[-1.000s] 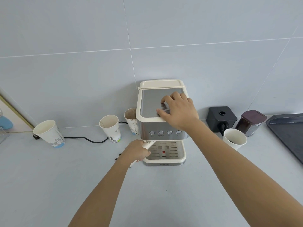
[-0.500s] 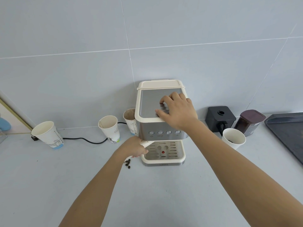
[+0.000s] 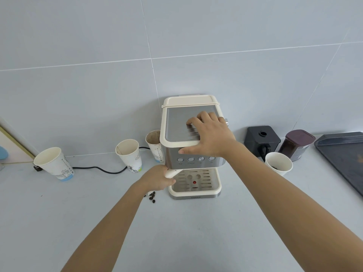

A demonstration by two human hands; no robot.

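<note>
Your left hand (image 3: 159, 178) grips the cream handle (image 3: 170, 173) under the machine (image 3: 176, 122); since a second ago it has swung the handle in close to the left front corner, uncovering a few beans (image 3: 151, 196) on the counter. Your right hand (image 3: 210, 134) stays pressed on the machine's top, fingers spread loosely, thumb along the front edge. Three paper cups (image 3: 129, 154) and a cord (image 3: 98, 168) lie to the left. To the right stand a black box (image 3: 261, 140), a jar (image 3: 296, 144), a cup of beans (image 3: 279, 163) and a tray (image 3: 343, 154).
</note>
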